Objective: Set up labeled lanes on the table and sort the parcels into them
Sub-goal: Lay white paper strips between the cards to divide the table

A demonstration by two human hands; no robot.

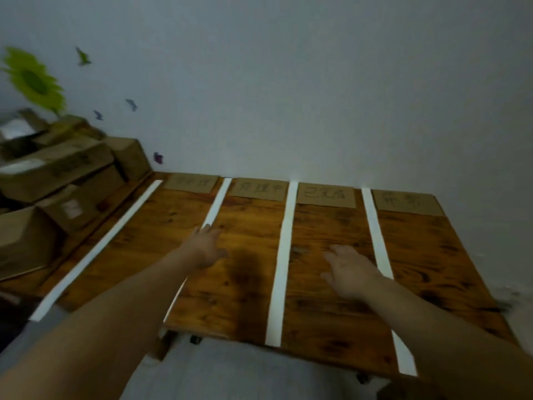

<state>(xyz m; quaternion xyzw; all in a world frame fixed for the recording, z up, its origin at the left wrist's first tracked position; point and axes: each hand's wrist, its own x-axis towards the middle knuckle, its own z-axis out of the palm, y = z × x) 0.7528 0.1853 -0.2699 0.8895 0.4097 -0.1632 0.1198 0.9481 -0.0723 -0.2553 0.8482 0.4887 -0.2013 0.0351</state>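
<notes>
Surface [248,298]: wooden, filling the lower centre and right of the frame, with its far edge against the wall [317,96].
Strips [284,255]: four white tape strips run from the near edge to the far edge, marking off lanes.
Labels [325,194]: four cardboard cards lie flat along the far edge, one at the head of each lane. The writing is too blurred to read.
Parcels [57,168]: brown boxes are stacked at middle left, beyond the leftmost strip.
Left hand [206,245]: at frame centre, palm down, fingers straight and close together, with the tips at the second strip from the left.
Right hand [350,272]: right of centre, palm down over the third lane, fingers loosely spread and holding nothing. Whether it touches the surface cannot be told.
Wall decor: a sunflower [33,79] at upper left, with small butterflies [131,104] beside it.
</notes>
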